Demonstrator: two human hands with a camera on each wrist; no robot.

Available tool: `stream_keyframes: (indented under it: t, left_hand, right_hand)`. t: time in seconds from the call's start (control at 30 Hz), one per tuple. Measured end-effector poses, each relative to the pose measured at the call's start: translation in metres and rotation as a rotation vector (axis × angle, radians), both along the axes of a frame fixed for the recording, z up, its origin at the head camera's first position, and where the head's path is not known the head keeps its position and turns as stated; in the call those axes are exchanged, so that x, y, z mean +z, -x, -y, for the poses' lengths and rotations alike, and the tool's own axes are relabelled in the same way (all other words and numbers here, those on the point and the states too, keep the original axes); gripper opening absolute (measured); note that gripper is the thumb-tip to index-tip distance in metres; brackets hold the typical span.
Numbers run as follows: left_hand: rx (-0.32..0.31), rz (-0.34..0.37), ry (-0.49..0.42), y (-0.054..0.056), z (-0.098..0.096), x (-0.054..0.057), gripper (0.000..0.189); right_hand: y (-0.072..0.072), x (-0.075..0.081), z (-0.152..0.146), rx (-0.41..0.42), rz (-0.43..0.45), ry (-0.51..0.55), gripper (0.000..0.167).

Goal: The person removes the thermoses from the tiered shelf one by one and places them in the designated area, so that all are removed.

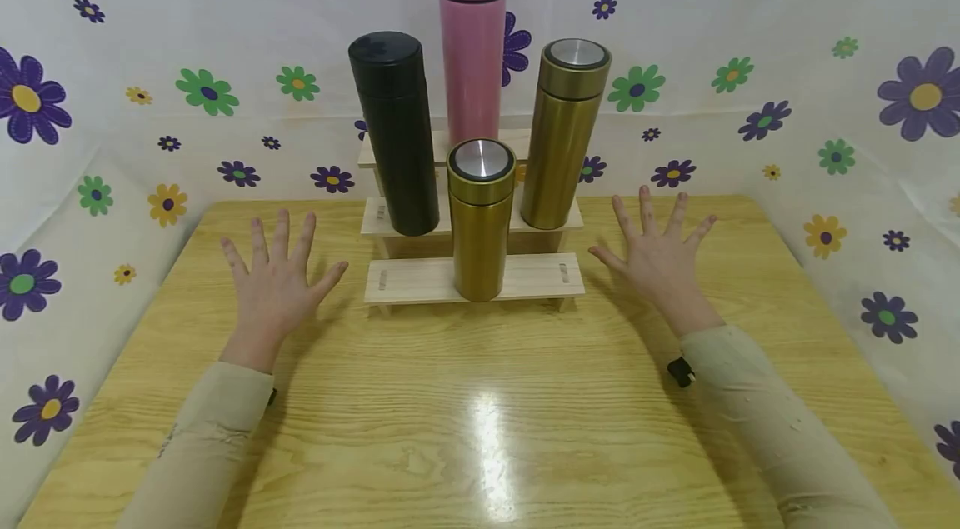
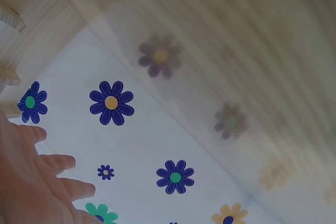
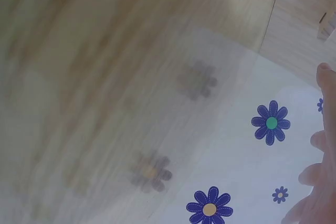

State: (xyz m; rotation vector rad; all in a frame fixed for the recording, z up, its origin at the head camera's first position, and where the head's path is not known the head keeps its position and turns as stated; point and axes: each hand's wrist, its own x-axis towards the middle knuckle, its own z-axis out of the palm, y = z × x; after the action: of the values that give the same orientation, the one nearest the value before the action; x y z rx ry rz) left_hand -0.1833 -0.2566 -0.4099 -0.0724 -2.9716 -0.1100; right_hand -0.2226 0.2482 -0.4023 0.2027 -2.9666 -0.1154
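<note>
My left hand (image 1: 273,287) is spread with straight fingers to the left of a stepped wooden rack (image 1: 412,281), holding nothing. On the other side, my right hand (image 1: 660,258) has its fingers fanned out, also without anything in it. A short gold thermos (image 1: 480,246) stands on the rack's front step. The middle step bears a black thermos (image 1: 397,146) at left and a taller gold thermos (image 1: 562,146) at right. Behind them a tall pink thermos (image 1: 474,62) stands on the top step, its base hidden. Both wrist views show only part of each hand and no thermos.
The rack stands towards the back of a wooden table (image 1: 390,429). Flower-printed white cloth (image 1: 300,12) hangs behind the table and along both sides. A small black device (image 1: 681,372) is at the right cuff.
</note>
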Motion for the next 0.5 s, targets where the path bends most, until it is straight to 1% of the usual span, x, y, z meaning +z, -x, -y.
stream_keyframes:
  t: [0.1,0.2,0.27,0.37,0.5]
  left_hand:
    - [-0.015,0.001,-0.031,-0.002,-0.003,0.001,0.088]
    - [-0.039,0.018,-0.095,-0.004,-0.007,0.002,0.087]
    - [-0.057,0.027,-0.153,-0.005,-0.011,0.003,0.087]
    - [-0.082,0.024,-0.238,-0.007,-0.017,0.006,0.087]
    - [-0.123,-0.013,-0.336,-0.008,-0.027,0.007,0.087]
  right_hand:
    - [-0.001,0.0,0.0,0.0,0.003,0.004,0.085]
    - [-0.001,0.001,-0.001,-0.003,0.021,0.013,0.085]
    - [0.0,0.002,-0.002,-0.004,0.041,0.046,0.086]
    - [0.001,0.006,-0.002,0.003,0.073,0.134,0.088]
    - [0.002,0.015,-0.002,0.039,0.098,0.319,0.086]
